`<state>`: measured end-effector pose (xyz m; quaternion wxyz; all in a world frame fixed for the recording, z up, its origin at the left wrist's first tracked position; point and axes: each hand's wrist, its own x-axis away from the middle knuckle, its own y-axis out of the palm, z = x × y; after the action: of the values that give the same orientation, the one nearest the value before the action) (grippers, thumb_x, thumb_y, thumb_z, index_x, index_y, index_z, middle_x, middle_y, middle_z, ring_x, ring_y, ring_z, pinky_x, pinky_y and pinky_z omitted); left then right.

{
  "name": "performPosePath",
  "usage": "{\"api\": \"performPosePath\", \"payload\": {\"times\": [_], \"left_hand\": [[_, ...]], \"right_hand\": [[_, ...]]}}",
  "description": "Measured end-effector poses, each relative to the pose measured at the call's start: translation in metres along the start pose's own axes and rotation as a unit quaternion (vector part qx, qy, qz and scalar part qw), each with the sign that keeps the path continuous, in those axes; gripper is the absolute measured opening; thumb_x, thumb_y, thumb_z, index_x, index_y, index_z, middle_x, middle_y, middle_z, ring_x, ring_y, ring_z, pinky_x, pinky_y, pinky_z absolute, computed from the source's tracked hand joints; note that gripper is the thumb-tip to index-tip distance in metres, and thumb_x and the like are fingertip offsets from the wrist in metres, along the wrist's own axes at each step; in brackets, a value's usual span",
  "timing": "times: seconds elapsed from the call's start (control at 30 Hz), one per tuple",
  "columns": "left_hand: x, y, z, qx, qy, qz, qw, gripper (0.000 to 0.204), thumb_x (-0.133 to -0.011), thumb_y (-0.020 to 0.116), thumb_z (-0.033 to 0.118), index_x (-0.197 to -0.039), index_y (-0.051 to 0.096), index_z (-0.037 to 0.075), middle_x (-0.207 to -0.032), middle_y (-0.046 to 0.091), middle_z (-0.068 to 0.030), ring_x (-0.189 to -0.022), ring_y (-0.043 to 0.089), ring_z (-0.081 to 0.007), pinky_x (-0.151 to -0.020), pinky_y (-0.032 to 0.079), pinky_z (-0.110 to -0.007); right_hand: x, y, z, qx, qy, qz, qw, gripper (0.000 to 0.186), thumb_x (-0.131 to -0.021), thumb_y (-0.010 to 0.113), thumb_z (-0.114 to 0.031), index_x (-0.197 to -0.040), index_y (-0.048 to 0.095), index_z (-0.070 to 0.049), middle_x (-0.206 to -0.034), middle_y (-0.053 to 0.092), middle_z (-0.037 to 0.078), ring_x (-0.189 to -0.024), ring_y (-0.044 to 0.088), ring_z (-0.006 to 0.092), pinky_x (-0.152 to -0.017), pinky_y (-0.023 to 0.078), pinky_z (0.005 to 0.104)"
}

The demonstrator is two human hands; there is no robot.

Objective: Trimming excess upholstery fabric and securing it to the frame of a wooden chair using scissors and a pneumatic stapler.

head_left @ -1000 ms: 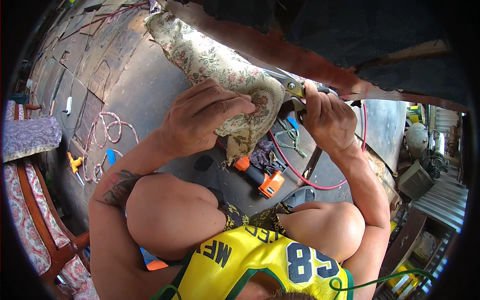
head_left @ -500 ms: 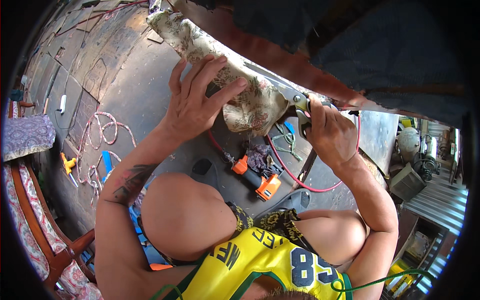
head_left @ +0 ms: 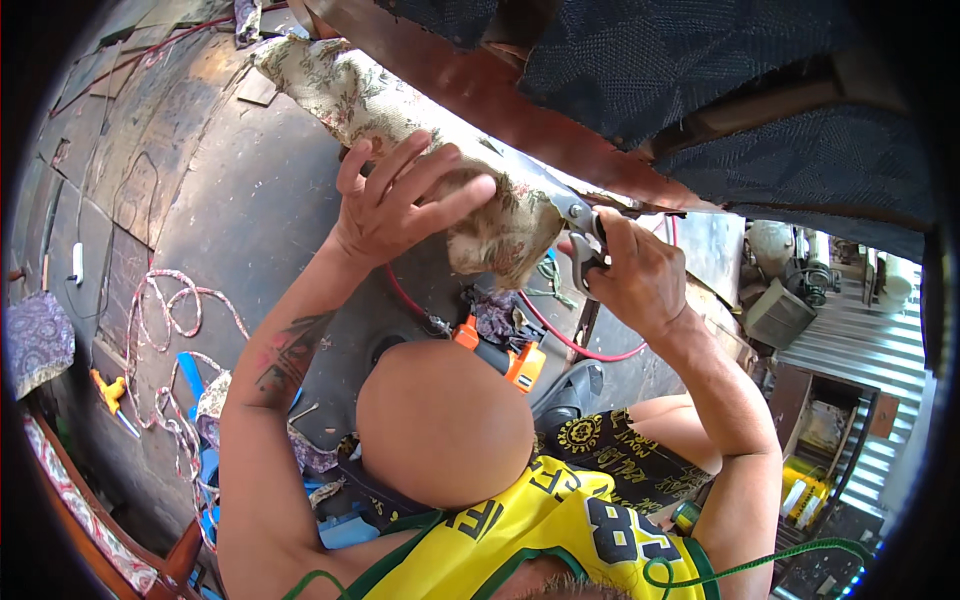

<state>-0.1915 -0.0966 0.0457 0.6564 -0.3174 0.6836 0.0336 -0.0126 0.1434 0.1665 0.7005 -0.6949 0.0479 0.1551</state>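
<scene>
A strip of cream floral fabric (head_left: 305,90) hangs along the reddish-brown edge (head_left: 450,80) of a large piece with dark blue woven cloth (head_left: 620,75). My right hand (head_left: 645,285) grips a pair of scissors (head_left: 577,212) by the handles. Their blades lie along the upper part of the fabric, close to that edge; the tips are hard to make out. My left hand (head_left: 390,215) rests against the fabric with its fingers spread, left of the scissors, and grasps nothing.
Below the fabric, an orange and black tool (head_left: 525,365) lies on the floor by a red hose (head_left: 610,357). Patterned cord (head_left: 150,300) and an orange-handled tool (head_left: 112,390) lie at left, near a purple patterned cushion (head_left: 38,345). Machine parts (head_left: 785,315) stand at right.
The view has shifted, and more of the dark blue cloth shows. My right hand and the scissors have come slightly left and down in the picture. My left hand remains spread on the fabric.
</scene>
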Motion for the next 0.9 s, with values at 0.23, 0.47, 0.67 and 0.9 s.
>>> {"api": "performPosePath", "payload": {"times": [0.23,0.47,0.67,0.9], "left_hand": [[-0.03,-0.031,-0.005,0.117,-0.004,-0.048,0.992,0.014,-0.097,0.069,0.022,-0.11,0.067,0.022,-0.108,0.077,0.0065,-0.108,0.068,-0.0144,-0.115,0.031,-0.044],[-0.04,-0.042,-0.009,0.163,-0.044,-0.097,0.981,0.019,-0.095,0.07,0.027,-0.11,0.067,0.017,-0.11,0.078,0.0042,-0.105,0.068,-0.0156,-0.109,0.038,-0.041],[-0.043,-0.045,-0.008,0.164,-0.067,-0.1,0.979,0.024,-0.092,0.072,0.03,-0.111,0.068,0.015,-0.109,0.078,0.0029,-0.102,0.068,-0.0166,-0.107,0.038,-0.04],[-0.047,-0.045,-0.007,0.177,-0.091,-0.075,0.977,0.022,-0.091,0.068,0.025,-0.11,0.072,0.016,-0.104,0.079,0.0035,-0.098,0.067,-0.0131,-0.105,0.037,-0.038]], "right_hand": [[0.009,0.004,-0.012,0.054,0.026,0.028,0.998,0.066,-0.067,0.076,-0.011,-0.129,0.056,-0.005,-0.089,0.065,0.008,-0.084,0.069,0.0259,-0.073,0.058,0.0372],[-0.008,0.01,-0.029,0.056,0.044,0.054,0.996,0.066,-0.064,0.074,-0.01,-0.129,0.061,-0.006,-0.093,0.069,0.012,-0.084,0.071,0.0285,-0.073,0.058,0.0392],[-0.012,0.017,-0.021,0.087,-0.001,0.093,0.992,0.062,-0.064,0.072,-0.007,-0.124,0.06,-0.005,-0.079,0.06,0.002,-0.073,0.066,0.0186,-0.064,0.055,0.0332],[-0.01,0.013,-0.015,0.081,-0.03,0.078,0.993,0.054,-0.07,0.07,-0.006,-0.123,0.061,-0.002,-0.073,0.058,0.001,-0.067,0.064,0.0176,-0.056,0.053,0.0335]]}}
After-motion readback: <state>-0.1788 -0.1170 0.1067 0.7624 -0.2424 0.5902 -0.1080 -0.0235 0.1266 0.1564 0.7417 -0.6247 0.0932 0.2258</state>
